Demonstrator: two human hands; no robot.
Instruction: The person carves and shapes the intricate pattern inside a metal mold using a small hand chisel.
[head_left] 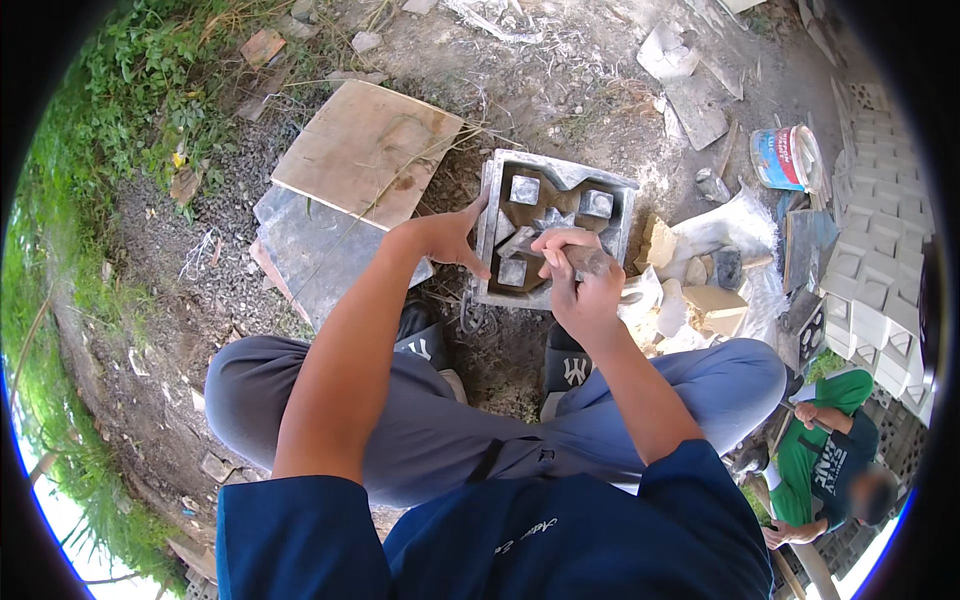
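A grey metal mould point(567, 165), shaped like a shallow box with raised square blocks and a star-shaped centre, lies on the ground before my feet. My left hand point(452, 240) holds its left side, thumb and fingers spread along the rim. Over the mould's near right part, my right hand point(582, 288) is closed round a small hand tool. What looks like the tool's flat grey end point(517, 243) points left into the cavity, close to the near left block point(512, 272). The fingers hide most of the tool, so its exact kind cannot be made out.
Left of the mould lies a wooden board point(365, 150) over a grey sheet point(320, 255). A white sack point(735, 225) with broken chunks sits right, below a paint bucket point(785, 158). Pale moulded blocks point(885, 225) are stacked far right; another person point(835, 450) sits at lower right.
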